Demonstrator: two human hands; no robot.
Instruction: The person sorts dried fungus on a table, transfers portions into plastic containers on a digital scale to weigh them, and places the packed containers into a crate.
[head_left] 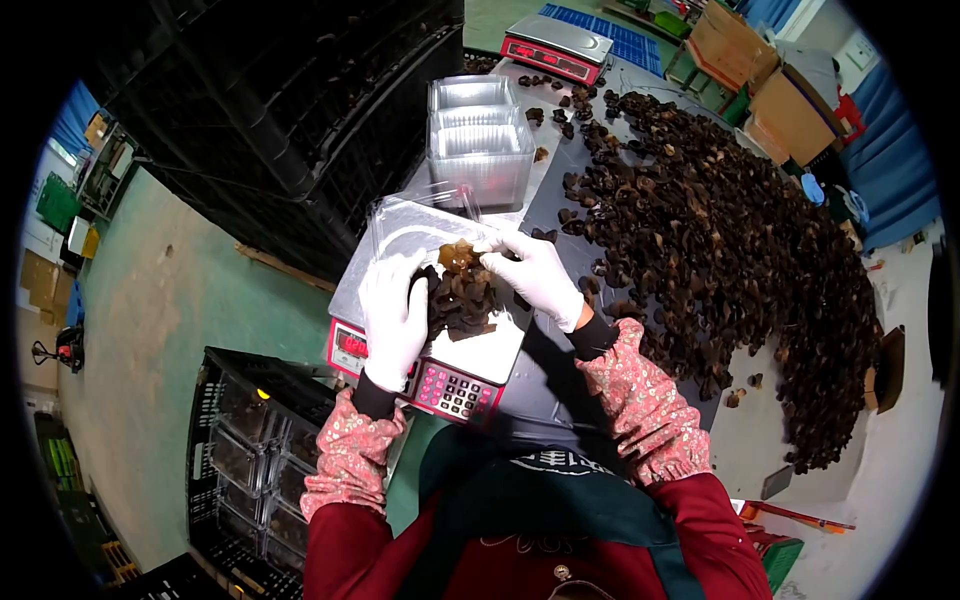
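Note:
A pile of dark wood ear mushrooms (462, 302) sits in a clear plastic box on the plate of a red and silver weighing scale (458, 393). On the pile's far side, my right hand (540, 275), in a white glove, pinches the edge of a lighter brown wood ear mushroom (459, 257) between thumb and fingers. Along the box's left side rests my left hand (394, 315), also gloved, fingers stretched out and thumb apart, close to the pile. The box's clear lid (425, 212) stands raised behind. Glare hides part of the box's outline.
Stacked clear boxes (482, 150) stand behind the scale. A large heap of mushrooms (720, 230) covers the table's right side. A second scale (556, 48) is at the far end. Black crates (290, 150) rise at left; another crate (225, 365) at lower left holds filled boxes.

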